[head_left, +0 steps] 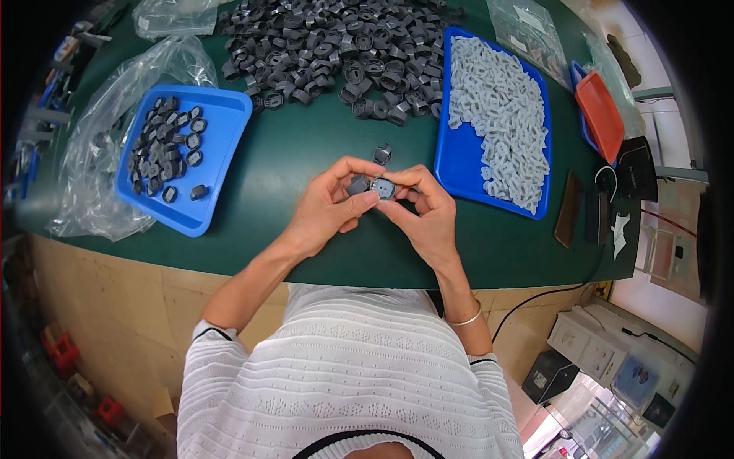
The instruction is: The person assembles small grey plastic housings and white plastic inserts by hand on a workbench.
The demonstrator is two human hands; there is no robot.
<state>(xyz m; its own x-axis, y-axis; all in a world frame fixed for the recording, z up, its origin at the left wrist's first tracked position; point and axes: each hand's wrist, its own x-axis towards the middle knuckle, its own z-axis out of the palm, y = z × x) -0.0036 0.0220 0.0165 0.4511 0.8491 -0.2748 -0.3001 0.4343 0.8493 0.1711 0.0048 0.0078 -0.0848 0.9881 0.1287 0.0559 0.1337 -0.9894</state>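
Above the table's near middle, my left hand (329,203) and my right hand (425,208) meet around a small dark grey plastic housing (383,187). A light grey piece shows in its open face. Both thumbs and fingertips press on its rim. Another dark grey part (357,184) shows by my left fingers; whether it is held or lies behind them I cannot tell. Something dark also shows at my right fingers, mostly hidden. Just beyond my hands a single dark housing (382,154) lies on the green table (306,138).
A large heap of dark housings (329,46) covers the far middle. To the right stands a blue tray (461,157) of small pale grey pieces (501,115); to the left, a blue tray (218,153) holds several dark parts (163,149). Clear plastic bags (92,183) and a red tray (600,115) lie outward.
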